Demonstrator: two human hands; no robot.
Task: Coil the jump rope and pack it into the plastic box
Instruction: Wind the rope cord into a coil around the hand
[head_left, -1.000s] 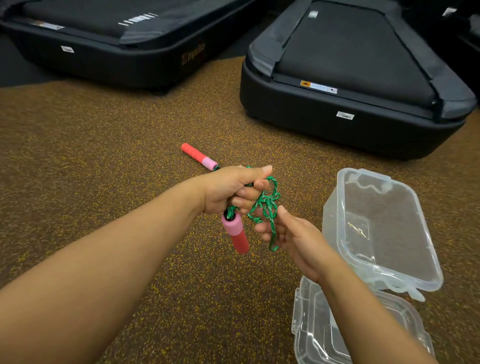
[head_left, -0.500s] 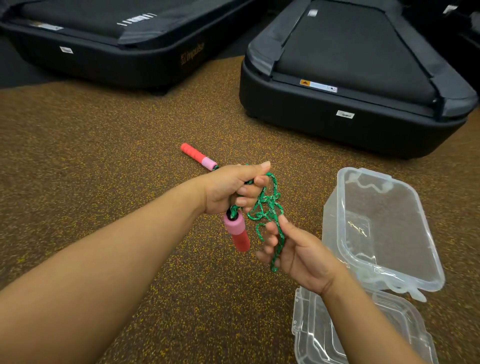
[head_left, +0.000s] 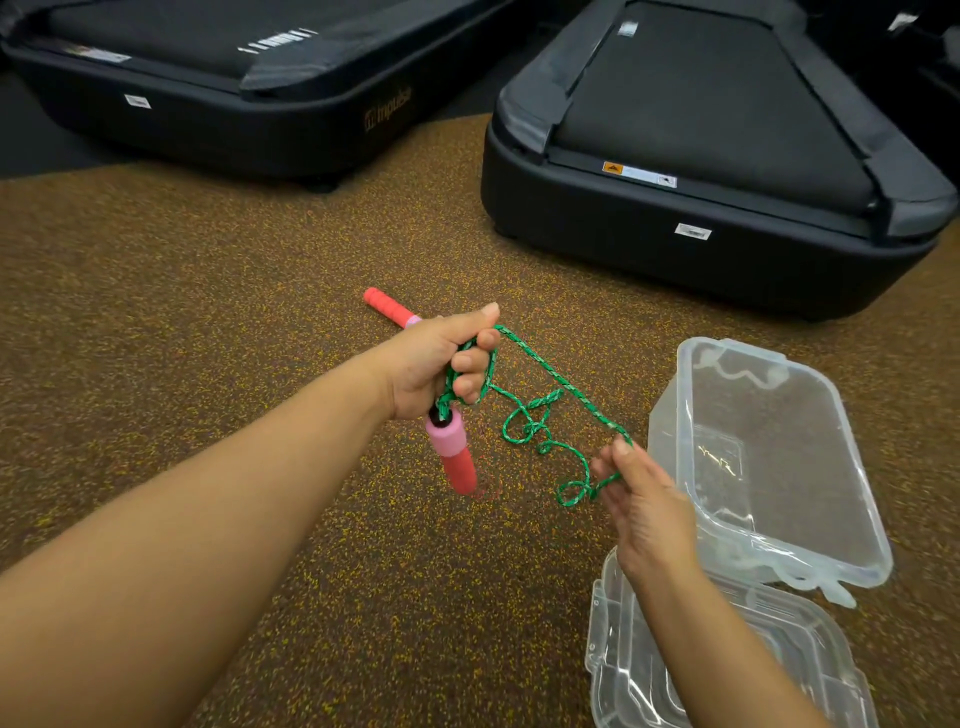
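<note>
My left hand (head_left: 441, 364) is closed around loops of the green jump rope (head_left: 550, 405). One red and pink handle (head_left: 454, 457) hangs below that fist. The other red handle (head_left: 387, 307) lies on the floor behind my left hand, partly hidden by it. My right hand (head_left: 639, 509) pinches the rope lower right, with a taut strand and a kinked, looped strand running between the two hands. The clear plastic box (head_left: 769, 457) stands tilted on the floor to the right of my right hand, and nothing shows inside it.
A clear plastic lid (head_left: 727, 670) lies flat on the brown speckled floor (head_left: 208, 338) below the box. Two black treadmill bases (head_left: 701, 171) (head_left: 234, 88) stand at the far side.
My right hand moved down and to the right, drawing the rope out of the bunch at my left hand. The rope now spans the gap between both hands. My left hand stayed put.
</note>
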